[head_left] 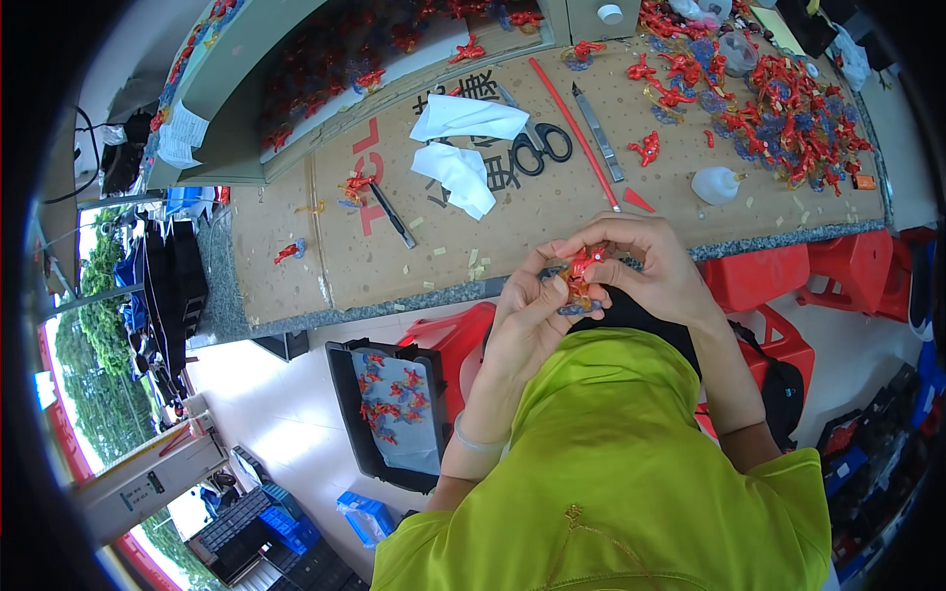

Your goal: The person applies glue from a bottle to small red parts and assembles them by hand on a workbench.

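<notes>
Between my two hands, just off the table's near edge, is a small red figurine [579, 279] with an orange-yellow part and a translucent bluish base. My left hand [537, 300] grips it from the left, thumb pressed to its side. Fingers of my right hand [634, 266] are closed on its upper right. The fingertips cover part of it. Beyond my hands on the cardboard lie a red rod [574, 133], a craft knife [597, 131] and black-handled scissors [540, 149]. A white squeeze bottle [716, 185] lies to the right.
A large heap of red and bluish figurines [788, 118] covers the table's far right. White tissues [455, 177] and a black pen-like tool [393, 214] lie left of centre. Below the edge stands a black crate [345, 394] with figurines. Red stools [759, 276] are at right.
</notes>
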`<action>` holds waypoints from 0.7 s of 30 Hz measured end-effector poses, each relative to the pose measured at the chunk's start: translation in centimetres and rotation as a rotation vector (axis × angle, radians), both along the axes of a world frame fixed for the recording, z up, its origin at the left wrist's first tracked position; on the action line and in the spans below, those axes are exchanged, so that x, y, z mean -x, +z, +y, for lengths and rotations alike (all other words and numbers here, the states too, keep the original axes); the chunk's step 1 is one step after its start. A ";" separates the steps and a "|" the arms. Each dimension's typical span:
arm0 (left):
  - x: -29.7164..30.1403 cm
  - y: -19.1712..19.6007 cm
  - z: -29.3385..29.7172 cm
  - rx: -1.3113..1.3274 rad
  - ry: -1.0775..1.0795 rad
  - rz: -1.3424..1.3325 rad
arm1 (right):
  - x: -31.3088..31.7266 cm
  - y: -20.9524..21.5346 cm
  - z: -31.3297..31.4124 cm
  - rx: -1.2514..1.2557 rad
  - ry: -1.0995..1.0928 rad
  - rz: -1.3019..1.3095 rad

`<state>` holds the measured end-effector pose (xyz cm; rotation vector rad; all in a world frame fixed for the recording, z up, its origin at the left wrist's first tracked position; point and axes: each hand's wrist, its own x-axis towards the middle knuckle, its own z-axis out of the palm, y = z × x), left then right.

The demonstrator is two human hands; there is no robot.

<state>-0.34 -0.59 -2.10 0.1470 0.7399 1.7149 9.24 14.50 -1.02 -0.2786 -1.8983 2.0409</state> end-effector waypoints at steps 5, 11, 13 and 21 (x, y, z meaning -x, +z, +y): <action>-0.1 -0.3 0.4 -0.045 -0.023 -0.127 | -0.3 0.7 -0.7 0.221 -0.022 -0.075; 0.1 -0.8 0.3 -0.085 -0.060 -0.160 | -0.4 0.7 -0.7 0.363 -0.001 -0.113; 0.0 -0.9 0.3 -0.083 -0.067 -0.167 | -0.5 0.7 -0.6 0.375 0.001 -0.117; -0.4 0.6 0.8 0.015 0.066 0.055 | -0.7 -0.5 -0.4 0.294 -0.025 0.027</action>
